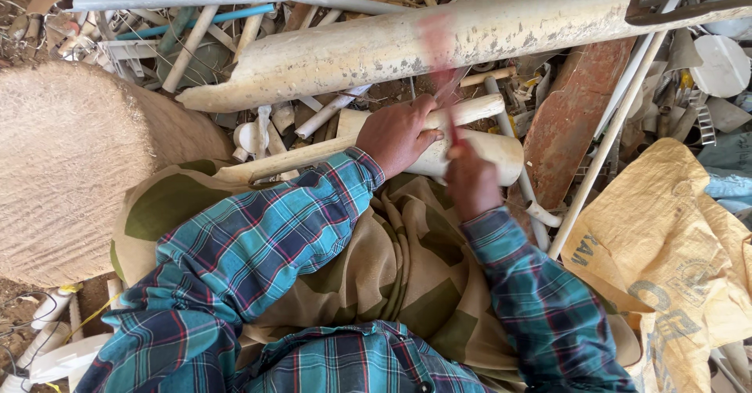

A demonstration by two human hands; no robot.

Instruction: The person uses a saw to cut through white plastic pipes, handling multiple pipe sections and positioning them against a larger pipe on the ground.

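Hands meet over a short cream plastic pipe piece (470, 152) lying at mid-scene, just beyond the person's lap. Left hand (399, 136) presses down on the pipe's top, fingers curled over it. Right hand (470, 180) is clenched around a thin reddish tool (443, 64), blurred. A long dirty white pipe (470, 36) crosses farther away; a yellow woven sack (666, 260) lies at right.

A long dirty white pipe (470, 36) spans twelve o'clock; a yellow woven sack (666, 260) (crumpled) lies at four o'clock.
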